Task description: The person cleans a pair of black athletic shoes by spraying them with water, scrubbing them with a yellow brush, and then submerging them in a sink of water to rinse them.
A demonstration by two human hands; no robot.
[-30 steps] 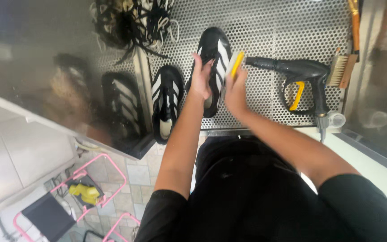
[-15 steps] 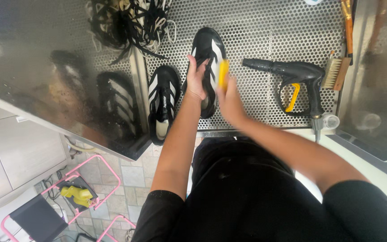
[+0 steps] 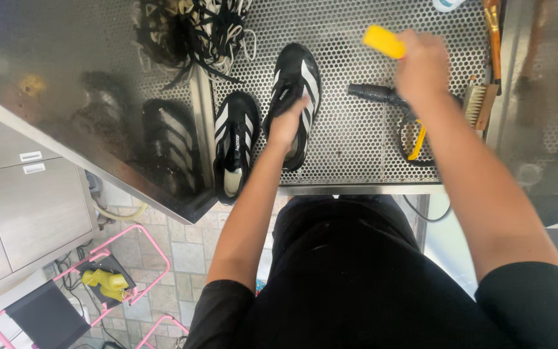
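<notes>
Risk, as I judge it: left hand fingers only steady the black white-striped shoe on the perforated steel table, so it may skid; right hand fingers clench the yellow brush above the black spray gun.

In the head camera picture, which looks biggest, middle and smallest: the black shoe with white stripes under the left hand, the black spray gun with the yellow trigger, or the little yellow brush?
1. Black shoe with white stripes
2. Black spray gun, unsure: the right arm hides part.
3. Yellow brush, smallest, though raised nearer the camera.

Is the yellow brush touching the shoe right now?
No: the right hand holds the yellow brush raised away from the shoe under the left hand.
</notes>
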